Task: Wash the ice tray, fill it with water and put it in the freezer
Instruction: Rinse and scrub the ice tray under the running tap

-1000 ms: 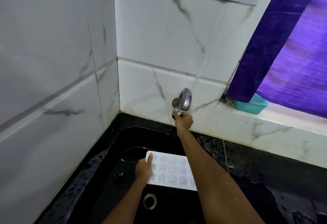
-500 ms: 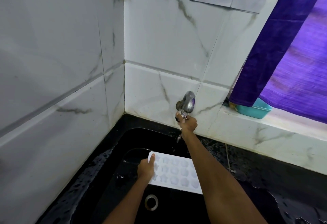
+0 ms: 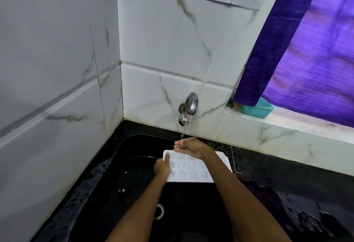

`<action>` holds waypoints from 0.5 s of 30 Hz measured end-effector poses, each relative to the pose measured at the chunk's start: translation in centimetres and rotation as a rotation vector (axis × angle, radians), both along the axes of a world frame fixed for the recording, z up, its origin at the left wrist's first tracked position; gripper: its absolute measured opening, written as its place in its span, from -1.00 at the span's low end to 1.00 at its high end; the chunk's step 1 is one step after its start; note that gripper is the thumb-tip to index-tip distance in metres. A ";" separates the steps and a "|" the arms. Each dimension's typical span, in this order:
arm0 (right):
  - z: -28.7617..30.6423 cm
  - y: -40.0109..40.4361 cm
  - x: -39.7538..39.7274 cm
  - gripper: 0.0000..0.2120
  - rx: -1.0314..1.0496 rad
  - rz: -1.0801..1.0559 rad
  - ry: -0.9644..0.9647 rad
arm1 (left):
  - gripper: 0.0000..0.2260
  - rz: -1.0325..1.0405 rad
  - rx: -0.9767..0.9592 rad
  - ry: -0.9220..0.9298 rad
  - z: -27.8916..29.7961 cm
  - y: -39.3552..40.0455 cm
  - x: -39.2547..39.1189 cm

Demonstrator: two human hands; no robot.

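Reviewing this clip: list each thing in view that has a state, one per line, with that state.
Tap: on, thin stream running.
Ice tray: held level over the sink, cavities up.
Left hand: gripping the tray's left edge.
Right hand: open, cupped under the stream above the tray.
Sink: wet, drain uncovered.
Counter: wet, puddled.
Purple curtain: hanging drawn over the ledge.

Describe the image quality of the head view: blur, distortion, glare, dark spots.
Head view: wide-angle bending curves the tile lines at the left; the purple curtain is smeared by blur; the black sink is dim, with small wet glints; the white ice tray looks pale, its moulds faint; the tap is sharp.
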State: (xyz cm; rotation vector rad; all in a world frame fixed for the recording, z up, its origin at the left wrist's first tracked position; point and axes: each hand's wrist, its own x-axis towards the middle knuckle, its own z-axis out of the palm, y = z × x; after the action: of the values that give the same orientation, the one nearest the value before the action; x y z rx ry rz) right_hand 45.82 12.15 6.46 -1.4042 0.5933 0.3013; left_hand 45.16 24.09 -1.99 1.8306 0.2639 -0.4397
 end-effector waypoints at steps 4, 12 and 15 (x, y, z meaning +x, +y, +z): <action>0.0 1.6 -0.8 -0.79 -0.185 -0.101 -0.102 | -0.56 0.034 -0.034 0.009 1.0 -1.0 0.0; -3.1 2.5 -3.7 -0.60 -1.692 0.614 -0.284 | -0.57 0.087 -0.183 0.048 2.4 -1.8 -0.1; -2.8 2.0 -4.1 -0.41 -1.578 0.572 -0.258 | -0.60 0.062 -0.203 0.026 3.0 -2.2 -0.2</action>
State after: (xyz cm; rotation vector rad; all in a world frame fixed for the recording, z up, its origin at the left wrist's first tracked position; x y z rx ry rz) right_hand 41.72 14.20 3.70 -3.0899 0.0927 0.0345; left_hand 44.98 21.89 0.97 1.6151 0.2824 -0.4310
